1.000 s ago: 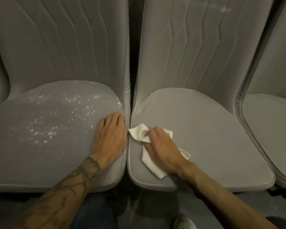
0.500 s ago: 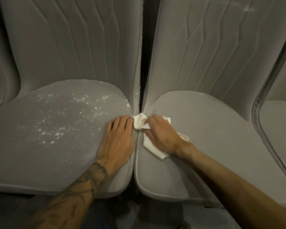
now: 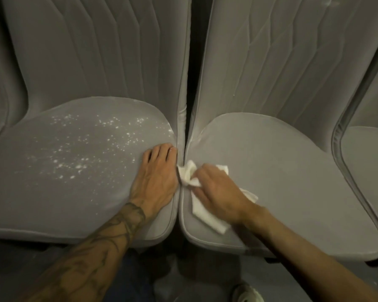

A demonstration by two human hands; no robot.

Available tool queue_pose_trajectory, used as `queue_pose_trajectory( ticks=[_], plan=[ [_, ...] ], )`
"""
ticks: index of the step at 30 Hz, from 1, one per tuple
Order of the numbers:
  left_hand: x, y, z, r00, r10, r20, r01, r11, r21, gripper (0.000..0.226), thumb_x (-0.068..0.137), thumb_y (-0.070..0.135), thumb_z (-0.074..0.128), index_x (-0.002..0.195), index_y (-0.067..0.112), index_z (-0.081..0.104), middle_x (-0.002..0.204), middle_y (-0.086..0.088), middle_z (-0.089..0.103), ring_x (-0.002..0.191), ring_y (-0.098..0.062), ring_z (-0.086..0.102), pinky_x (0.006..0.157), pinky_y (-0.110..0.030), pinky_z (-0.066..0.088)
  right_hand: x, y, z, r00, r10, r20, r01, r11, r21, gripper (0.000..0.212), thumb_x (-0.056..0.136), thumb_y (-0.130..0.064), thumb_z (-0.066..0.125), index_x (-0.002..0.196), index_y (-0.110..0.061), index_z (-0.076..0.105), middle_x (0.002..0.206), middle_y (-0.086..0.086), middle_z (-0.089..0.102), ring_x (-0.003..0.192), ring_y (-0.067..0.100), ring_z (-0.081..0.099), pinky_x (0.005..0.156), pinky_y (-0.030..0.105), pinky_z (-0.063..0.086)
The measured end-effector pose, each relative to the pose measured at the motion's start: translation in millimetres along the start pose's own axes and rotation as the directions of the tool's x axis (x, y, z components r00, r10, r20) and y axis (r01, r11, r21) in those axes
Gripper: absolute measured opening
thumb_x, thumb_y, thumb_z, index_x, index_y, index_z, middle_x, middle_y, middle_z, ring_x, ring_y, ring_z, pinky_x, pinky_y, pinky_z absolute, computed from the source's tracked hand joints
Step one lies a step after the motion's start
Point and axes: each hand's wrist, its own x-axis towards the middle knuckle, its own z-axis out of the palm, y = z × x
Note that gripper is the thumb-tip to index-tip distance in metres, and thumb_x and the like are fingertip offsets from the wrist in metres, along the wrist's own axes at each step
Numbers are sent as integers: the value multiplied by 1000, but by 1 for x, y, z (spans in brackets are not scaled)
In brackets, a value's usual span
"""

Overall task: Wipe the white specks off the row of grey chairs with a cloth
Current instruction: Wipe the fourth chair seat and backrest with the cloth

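Pressing cloth [image 3: 207, 216] onto centre-right seat [image 3: 292, 192].
Right grip [image 3: 218, 192] curled round cloth by gap; left grip [image 3: 155, 177] flat, wide, on specked seat [image 3: 52, 203] at left.

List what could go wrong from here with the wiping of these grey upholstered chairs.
1. The left hand rests flat on the left grey padded seat beside the scattered white specks; it may press them into the fabric.
2. The crumpled white cloth under the right hand works at the dark gap between the chairs; specks could be pushed into it.
3. Faint white marks high on the right grey backrest may get missed.
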Motion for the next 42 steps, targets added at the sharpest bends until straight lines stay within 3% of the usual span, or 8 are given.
queue_pose_trajectory(
  ticks=[3, 8, 20, 25, 29, 35, 39, 42],
  plan=[
    [-1, 0, -2, 1000, 1, 9, -1, 1000, -8, 46, 90, 19, 36, 133, 11, 54, 134, -11, 54, 124, -29, 52, 108, -44, 40, 15, -6, 2, 987, 149, -65, -154, 985, -77, 24, 103, -28, 47, 106, -6, 55, 106, 12, 52, 94, 29, 48, 88, 46, 38],
    [-2, 2, 1, 1000, -2, -23, 1, 1000, -30, 44, 90, 17, 34, 128, 9, 55, 130, -13, 56, 120, -32, 53, 105, -47, 41, -76, -57, 17, 999, -4, -46, 6, 1000, 25, 15, 101, -31, 49, 104, -17, 53, 104, 3, 51, 87, 18, 47, 82, 35, 43],
    [0, -3, 16, 990, 24, -138, -26, 1000, -14, 28, 105, 19, 33, 120, 9, 55, 120, -15, 58, 108, -34, 54, 97, -50, 43, -105, -62, 11, 975, 169, -145, -187, 975, -120, 18, 99, -30, 48, 104, -15, 57, 100, 6, 53, 87, 25, 48, 80, 42, 43],
    [-1, -3, 19, 982, 45, -184, -47, 999, -9, 28, 106, 21, 29, 116, 11, 53, 114, -13, 56, 103, -32, 53, 93, -49, 43, -150, -27, -10, 813, 485, -321, -539, 836, -101, 7, 93, -14, 63, 96, -12, 57, 95, 5, 52, 81, 25, 47, 74, 46, 45],
    [2, -4, 21, 976, 50, -210, -50, 999, 6, 19, 104, 17, 41, 116, 9, 54, 114, -16, 57, 102, -35, 53, 91, -50, 43, -100, -76, 21, 896, 287, -339, -357, 919, -165, 9, 91, -15, 63, 96, -13, 56, 90, 7, 53, 78, 26, 49, 73, 43, 41],
    [4, -6, 28, 962, 66, -266, -65, 998, 12, 21, 103, 22, 36, 112, 13, 52, 112, -15, 56, 99, -34, 49, 88, -50, 40, -124, -51, 16, 930, 257, -262, -293, 950, -109, 13, 95, -29, 51, 102, -18, 55, 98, 3, 51, 85, 23, 45, 77, 38, 37],
    [3, -8, 30, 957, 86, -277, -89, 996, 3, 26, 103, 26, 32, 114, 11, 51, 113, -16, 54, 99, -34, 46, 88, -51, 39, -193, 20, -22, 819, 444, -363, -522, 839, -152, 16, 92, -22, 47, 103, -13, 55, 96, 6, 53, 82, 23, 45, 76, 34, 31],
    [2, -5, 26, 962, 78, -261, -83, 996, -10, 28, 104, 27, 31, 114, 11, 51, 114, -17, 55, 100, -36, 47, 89, -52, 39, -225, 65, -51, 615, 618, -489, -754, 641, -139, 13, 94, -13, 48, 89, -2, 53, 88, 20, 52, 78, 37, 49, 73, 47, 36]
  ],
)
